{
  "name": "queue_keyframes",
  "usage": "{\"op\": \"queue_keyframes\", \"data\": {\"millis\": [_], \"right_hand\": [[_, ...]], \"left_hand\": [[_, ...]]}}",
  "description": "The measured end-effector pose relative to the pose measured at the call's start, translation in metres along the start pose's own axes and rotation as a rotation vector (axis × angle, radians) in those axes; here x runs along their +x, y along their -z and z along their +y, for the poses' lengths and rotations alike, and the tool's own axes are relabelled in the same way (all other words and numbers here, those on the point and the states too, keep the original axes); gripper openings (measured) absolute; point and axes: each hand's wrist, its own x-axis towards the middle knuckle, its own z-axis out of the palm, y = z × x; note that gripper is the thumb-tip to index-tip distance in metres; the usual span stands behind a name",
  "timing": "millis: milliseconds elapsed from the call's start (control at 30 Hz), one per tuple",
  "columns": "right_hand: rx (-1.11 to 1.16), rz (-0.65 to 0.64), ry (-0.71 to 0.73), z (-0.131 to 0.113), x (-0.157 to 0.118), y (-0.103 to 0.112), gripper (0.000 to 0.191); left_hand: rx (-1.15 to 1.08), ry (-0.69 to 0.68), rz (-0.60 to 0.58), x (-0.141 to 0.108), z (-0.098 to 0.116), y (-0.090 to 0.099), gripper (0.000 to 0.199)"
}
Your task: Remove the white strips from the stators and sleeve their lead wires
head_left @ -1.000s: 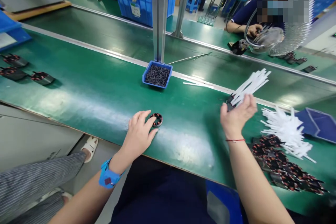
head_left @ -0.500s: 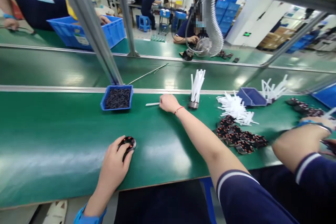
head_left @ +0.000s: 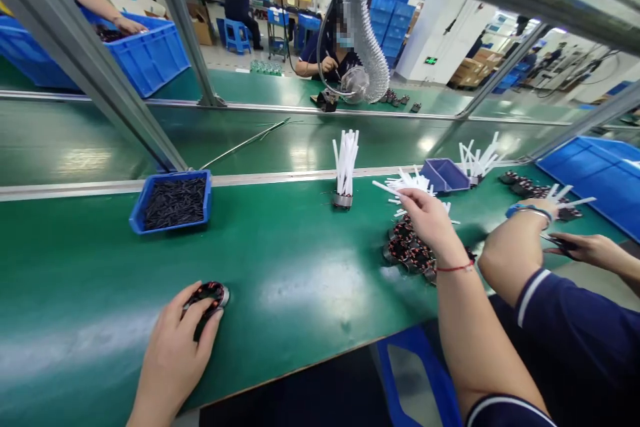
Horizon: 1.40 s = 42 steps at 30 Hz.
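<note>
My left hand (head_left: 181, 340) rests on the green bench with its fingers curled round a wound motor stator (head_left: 216, 293), a dark ring with copper-coloured windings. Out to the right, my right hand (head_left: 426, 219) pinches a thin white strip (head_left: 384, 187), which points leftward from the fingertips. Beneath and behind that hand lies a loose pile of white strips (head_left: 409, 180), partly covered by it. Several more stators (head_left: 410, 250) are heaped just below it. Between my hands and farther back, a stator (head_left: 343, 201) stands with a bundle of white strips (head_left: 346, 160) upright in it.
A blue tray (head_left: 207, 203) of small black pieces sits at the back left. Beyond the strips is a small bluish bin (head_left: 445, 177). At right, a co-worker's arm (head_left: 515, 247) reaches across the bench near a large blue crate (head_left: 595, 173). Metal posts (head_left: 185, 27) rise behind.
My right hand has moved right, from the bench middle to the strip pile, still with a white strip. My left hand keeps hold of the stator. The view has turned rightward.
</note>
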Motion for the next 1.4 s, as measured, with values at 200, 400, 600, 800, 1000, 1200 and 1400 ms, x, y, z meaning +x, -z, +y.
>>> {"op": "queue_keyframes", "data": {"millis": [200,400,600,800,1000,1200,1400], "right_hand": [[0.163,-0.591,0.127,-0.059,-0.067,-0.059,0.02],[0.088,-0.851,0.115,-0.074,-0.121,-0.1,0.018],[0.06,-0.859,0.096,-0.075,-0.128,-0.12,0.021],[0.14,-0.926,0.198,-0.097,-0.133,-0.153,0.023],[0.299,-0.994,0.112,-0.101,-0.135,-0.162,0.018],[0.54,-1.002,-0.153,-0.098,-0.14,-0.165,0.019],[0.629,-0.961,-0.354,-0.098,-0.145,-0.167,0.024]], "left_hand": [[-0.528,0.435,-0.086,-0.003,0.054,0.005,0.023],[-0.41,0.427,-0.152,0.001,0.073,0.008,0.024],[-0.539,0.522,-0.285,-0.003,0.057,0.02,0.026],[-0.545,0.456,-0.317,-0.006,0.059,0.023,0.027],[-0.566,0.29,-0.375,-0.008,0.053,0.026,0.021],[-0.529,0.322,-0.264,-0.012,0.063,0.019,0.013],[-0.549,0.266,-0.092,-0.021,0.074,0.022,0.012]]}}
